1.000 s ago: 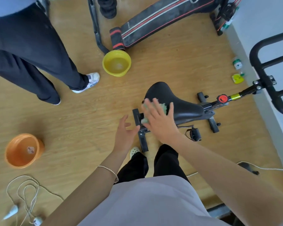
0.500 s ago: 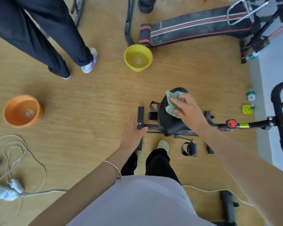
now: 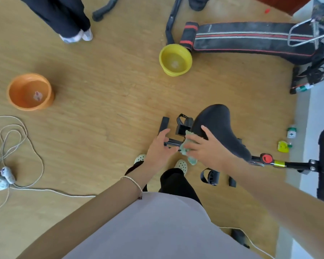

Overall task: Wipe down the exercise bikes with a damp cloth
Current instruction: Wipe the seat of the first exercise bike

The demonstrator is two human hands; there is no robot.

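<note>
- The right hand (image 3: 209, 148) is closed on a crumpled pale green cloth (image 3: 192, 160), fingers curled over the bunched part while a loose corner hangs below; the thumb lies up against the rear edge of the wide black padded saddle (image 3: 219, 126)
- The cloth sits just behind and below the saddle's broad end, over the thin metal rail of the black exercise bike (image 3: 297, 166) – a likely sign that the wipe is at the saddle's back edge or passing on to the frame under it
- The left hand (image 3: 158, 149) is open, fingers fairly straight and pointed at the cloth; whether the fingertips touch it I cannot tell. It looks set either to steady the rail or to help gather and refold the cloth
- The person stands right behind the bike, feet close to its rear foot bar, which puts saddle and rail within easy reach from above
- A round yellow plastic basin (image 3: 173, 72) with water in it stands on the wooden floor (image 3: 101, 71) well beyond the saddle, and a round orange plastic basin (image 3: 45, 105) far off to the left – probably for wetting and rinsing, both far enough off to need a step away from the bike
- The red adjusting knob (image 3: 267, 158) and the stem toward the handlebars still look ahead of the cloth, so I judge the job only partly done
</note>
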